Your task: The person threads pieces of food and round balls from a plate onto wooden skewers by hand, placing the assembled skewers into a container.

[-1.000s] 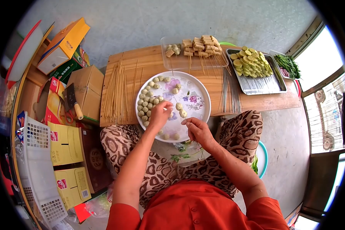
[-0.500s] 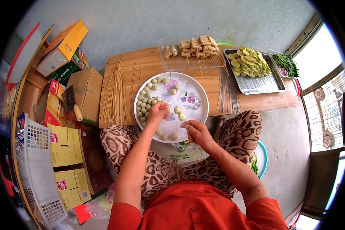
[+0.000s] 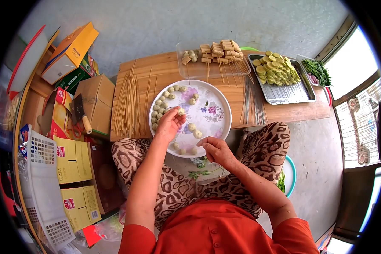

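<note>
A pale, green-flecked ball (image 3: 180, 111) is pinched in the fingertips of my left hand (image 3: 168, 126), over the left part of the round flowered tray (image 3: 222, 99). My right hand (image 3: 218, 151), closed at the tray's lower right edge, grips a thin skewer (image 3: 226, 173). Two balls (image 3: 197, 134) are threaded near its far end, above the tray. Several loose balls (image 3: 161, 102) lie along the tray's left side, partly covered by my left hand. A few more balls (image 3: 182, 151) rest at the near rim, and a pair (image 3: 193, 99) sits near the top middle.
Bamboo sticks (image 3: 129, 106) lie left on the wooden table (image 3: 165, 70), metal skewers (image 3: 253, 103) right. Behind are a clear container (image 3: 184, 46) of skewered brown rolls (image 3: 218, 53), a metal tray (image 3: 288, 98) of green slices (image 3: 275, 67), and chopped greens (image 3: 317, 72). Cardboard boxes (image 3: 93, 95) stand left.
My left hand has turned palm-up and lifted a ball from the tray's left group. My right hand and the skewer have shifted slightly toward me.
</note>
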A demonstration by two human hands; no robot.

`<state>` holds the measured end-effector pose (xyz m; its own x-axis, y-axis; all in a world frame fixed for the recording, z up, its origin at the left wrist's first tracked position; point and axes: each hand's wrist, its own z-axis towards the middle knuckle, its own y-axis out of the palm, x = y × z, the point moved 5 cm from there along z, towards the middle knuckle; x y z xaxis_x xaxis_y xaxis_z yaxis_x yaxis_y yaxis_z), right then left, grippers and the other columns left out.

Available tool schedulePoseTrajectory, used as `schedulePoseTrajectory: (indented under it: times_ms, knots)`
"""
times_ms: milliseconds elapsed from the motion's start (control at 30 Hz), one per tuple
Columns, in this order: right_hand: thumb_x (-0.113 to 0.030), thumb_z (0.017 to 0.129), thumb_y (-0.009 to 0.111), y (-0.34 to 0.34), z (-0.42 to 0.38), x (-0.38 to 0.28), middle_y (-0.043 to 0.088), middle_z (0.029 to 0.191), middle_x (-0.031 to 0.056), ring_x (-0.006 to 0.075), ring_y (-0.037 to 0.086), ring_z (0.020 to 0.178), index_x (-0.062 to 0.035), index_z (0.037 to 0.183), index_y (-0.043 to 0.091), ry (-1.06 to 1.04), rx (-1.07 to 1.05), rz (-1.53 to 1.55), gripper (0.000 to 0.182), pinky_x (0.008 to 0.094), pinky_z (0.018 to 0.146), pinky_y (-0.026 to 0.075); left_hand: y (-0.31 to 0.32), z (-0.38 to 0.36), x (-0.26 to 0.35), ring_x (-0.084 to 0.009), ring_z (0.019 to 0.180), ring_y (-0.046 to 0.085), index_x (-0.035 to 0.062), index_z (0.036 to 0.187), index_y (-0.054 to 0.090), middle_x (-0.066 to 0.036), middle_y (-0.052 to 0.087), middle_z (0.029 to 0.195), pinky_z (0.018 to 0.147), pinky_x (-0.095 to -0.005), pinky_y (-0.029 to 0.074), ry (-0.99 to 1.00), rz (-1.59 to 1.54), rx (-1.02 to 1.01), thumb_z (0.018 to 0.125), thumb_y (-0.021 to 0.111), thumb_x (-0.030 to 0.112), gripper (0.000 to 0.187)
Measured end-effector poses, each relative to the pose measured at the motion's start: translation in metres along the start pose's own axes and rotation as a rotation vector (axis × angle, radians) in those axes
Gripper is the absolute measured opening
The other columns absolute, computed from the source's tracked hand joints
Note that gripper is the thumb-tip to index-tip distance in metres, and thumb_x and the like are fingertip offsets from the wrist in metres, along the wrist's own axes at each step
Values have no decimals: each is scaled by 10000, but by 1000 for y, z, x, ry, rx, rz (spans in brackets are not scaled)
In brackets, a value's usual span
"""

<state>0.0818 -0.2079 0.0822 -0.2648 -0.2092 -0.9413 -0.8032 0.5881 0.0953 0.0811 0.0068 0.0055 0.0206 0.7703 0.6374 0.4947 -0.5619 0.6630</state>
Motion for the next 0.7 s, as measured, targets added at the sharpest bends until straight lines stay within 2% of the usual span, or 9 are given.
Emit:
schedulePoseTrajectory:
  times_ms: [700]
  knots:
    - [-165, 955, 426, 0, 2, 2, 453, 530, -17, 59, 408, 443, -13, 1020, 577, 0, 7, 0, 224, 217, 449, 330, 13, -7, 2, -196, 890, 585, 63, 1131, 542, -69, 575, 949, 815, -320, 505, 44, 56, -67, 874, 601, 144, 276]
